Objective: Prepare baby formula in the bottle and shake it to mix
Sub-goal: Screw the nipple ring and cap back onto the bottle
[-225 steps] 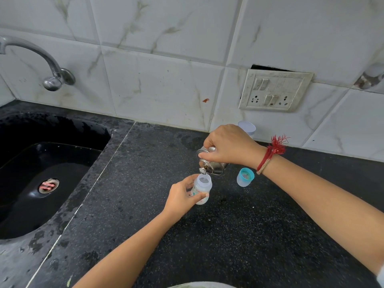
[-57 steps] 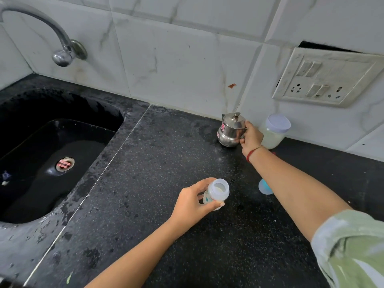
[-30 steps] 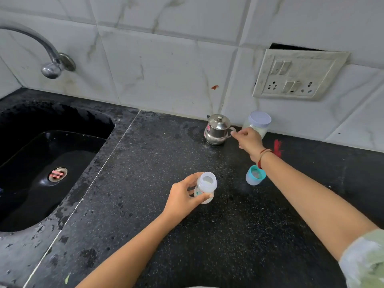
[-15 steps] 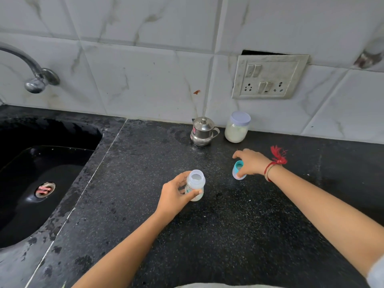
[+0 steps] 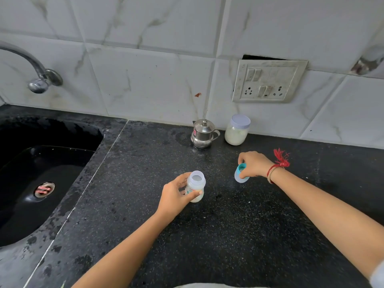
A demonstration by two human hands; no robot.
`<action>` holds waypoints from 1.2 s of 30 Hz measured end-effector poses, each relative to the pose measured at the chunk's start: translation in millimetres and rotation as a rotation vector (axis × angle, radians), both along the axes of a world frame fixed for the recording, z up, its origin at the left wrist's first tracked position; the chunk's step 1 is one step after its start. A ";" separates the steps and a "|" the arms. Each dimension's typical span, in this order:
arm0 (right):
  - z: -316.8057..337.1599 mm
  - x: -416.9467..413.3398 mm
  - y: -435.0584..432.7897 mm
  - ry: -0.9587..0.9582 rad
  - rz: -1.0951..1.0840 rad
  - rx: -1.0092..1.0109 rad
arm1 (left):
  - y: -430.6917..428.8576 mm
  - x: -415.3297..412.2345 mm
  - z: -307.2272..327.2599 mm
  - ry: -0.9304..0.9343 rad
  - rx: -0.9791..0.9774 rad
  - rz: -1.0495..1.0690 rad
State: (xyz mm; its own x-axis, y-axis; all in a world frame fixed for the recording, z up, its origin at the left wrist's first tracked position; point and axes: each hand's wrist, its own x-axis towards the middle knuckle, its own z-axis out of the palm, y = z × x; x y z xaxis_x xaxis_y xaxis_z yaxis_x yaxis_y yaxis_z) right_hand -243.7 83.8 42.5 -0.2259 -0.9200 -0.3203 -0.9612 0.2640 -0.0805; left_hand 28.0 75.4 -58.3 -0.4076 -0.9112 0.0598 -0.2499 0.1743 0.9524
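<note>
1 head camera looks forward and down over the countertop [image 5: 228,235].

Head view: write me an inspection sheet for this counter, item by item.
Surface: black speckled counter, darker patches near the sink.
Job's things: bottle uncapped, whitish contents; teal cap to its right; steel pot and lidded jar of white contents by the wall.
Clutter: nothing seen.
Hands: left hand grips the bottle; right hand pinches the teal cap.
Cables: nothing seen.
Surroundings: sink and tap at left; tiled wall; switch plate.
</note>
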 end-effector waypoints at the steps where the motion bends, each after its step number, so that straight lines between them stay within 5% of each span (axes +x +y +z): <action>1: 0.9 0.6 0.7 0.003 -0.002 -0.002 | 0.0 0.0 -0.2 -0.001 -0.002 -0.002; 27: 33.8 3.1 8.3 -0.079 -0.029 -0.056 | -2.1 1.2 -3.7 0.004 0.005 -0.018; 33: 54.7 43.2 11.6 -0.738 -0.070 -0.288 | -2.0 0.1 -3.2 0.007 0.000 -0.017; 36: 38.8 76.6 12.2 -0.882 -0.067 -0.323 | -2.6 -0.6 -2.9 0.004 -0.005 -0.016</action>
